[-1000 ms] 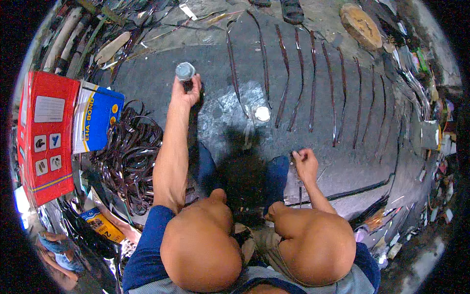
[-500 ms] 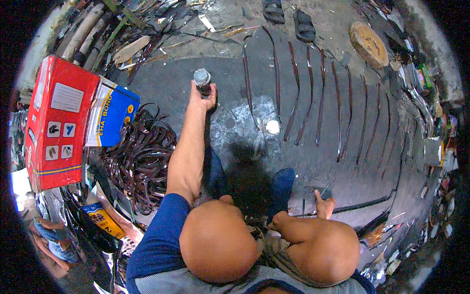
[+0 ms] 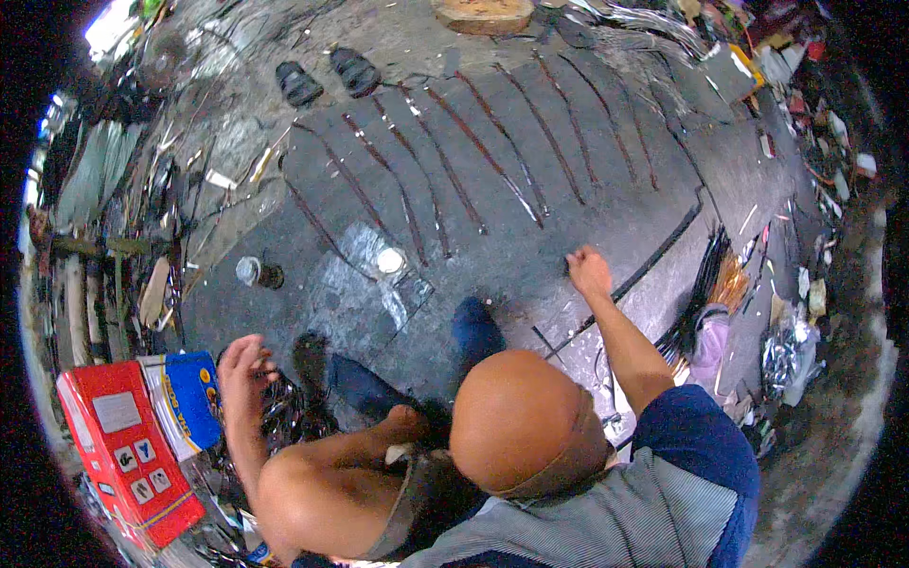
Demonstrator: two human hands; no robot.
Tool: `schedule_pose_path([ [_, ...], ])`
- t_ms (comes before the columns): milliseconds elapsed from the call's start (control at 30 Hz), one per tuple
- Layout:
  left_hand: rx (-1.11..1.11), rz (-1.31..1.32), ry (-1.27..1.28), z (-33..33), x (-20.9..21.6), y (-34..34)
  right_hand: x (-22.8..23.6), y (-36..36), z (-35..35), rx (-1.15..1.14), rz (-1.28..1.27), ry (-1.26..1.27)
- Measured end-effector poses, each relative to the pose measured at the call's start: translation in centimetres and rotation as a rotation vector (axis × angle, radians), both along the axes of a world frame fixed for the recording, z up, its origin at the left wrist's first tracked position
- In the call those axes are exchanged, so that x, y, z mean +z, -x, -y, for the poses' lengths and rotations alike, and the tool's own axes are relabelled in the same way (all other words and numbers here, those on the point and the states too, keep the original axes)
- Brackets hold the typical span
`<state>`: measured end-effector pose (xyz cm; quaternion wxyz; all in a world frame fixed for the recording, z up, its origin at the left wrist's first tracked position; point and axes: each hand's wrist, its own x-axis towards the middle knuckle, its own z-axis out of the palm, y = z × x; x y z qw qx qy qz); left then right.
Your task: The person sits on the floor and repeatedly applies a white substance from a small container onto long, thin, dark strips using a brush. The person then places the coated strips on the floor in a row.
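My left hand (image 3: 246, 371) is raised beside the pile of glossy dark strips (image 3: 301, 417), its fingers loosely apart and nothing seen in them. Ahead of it, a jar (image 3: 260, 273) with a pale grey top and dark contents stands on the dark floor sheet. My right hand (image 3: 589, 273) reaches out over the sheet to the right of my knees. Its fingers are curled together, and whatever they may hold is too small to make out. Beyond both hands lies a row of several long dark brown strips (image 3: 473, 142), spaced apart and slanting. A white round piece (image 3: 389, 260) rests on a whitish stained patch.
A red box (image 3: 118, 426) and a blue-and-white box (image 3: 192, 393) stand at the left. Two black sandals (image 3: 356, 72) lie at the back, with a round wooden block (image 3: 483, 13) beyond. Bundled strips (image 3: 727, 275) and scraps line the right side.
My left hand has let go of the jar, now on the sheet, and drawn back toward the strip pile. My right hand has reached forward. The view has turned rightward.
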<state>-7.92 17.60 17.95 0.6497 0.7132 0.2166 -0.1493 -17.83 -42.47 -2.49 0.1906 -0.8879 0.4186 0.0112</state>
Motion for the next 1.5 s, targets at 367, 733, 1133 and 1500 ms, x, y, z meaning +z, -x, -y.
schedule_pose_path([
  [367,-0.817,0.319,-0.462,11.2,7.2,-3.5,-1.4,-10.2,-3.7,-0.102,0.094,-0.136],
  [733,-0.859,0.843,-0.166,34.8,-5.0,3.2,7.1,-1.5,-7.3,-0.221,0.502,-1.022],
  [1133,-0.836,1.0,0.01,35.9,-0.1,7.3,19.0,7.8,-10.3,0.227,1.098,-0.535],
  [1500,-0.577,0.582,0.323,35.5,8.4,5.4,28.9,4.5,-11.0,0.471,0.955,-0.445],
])
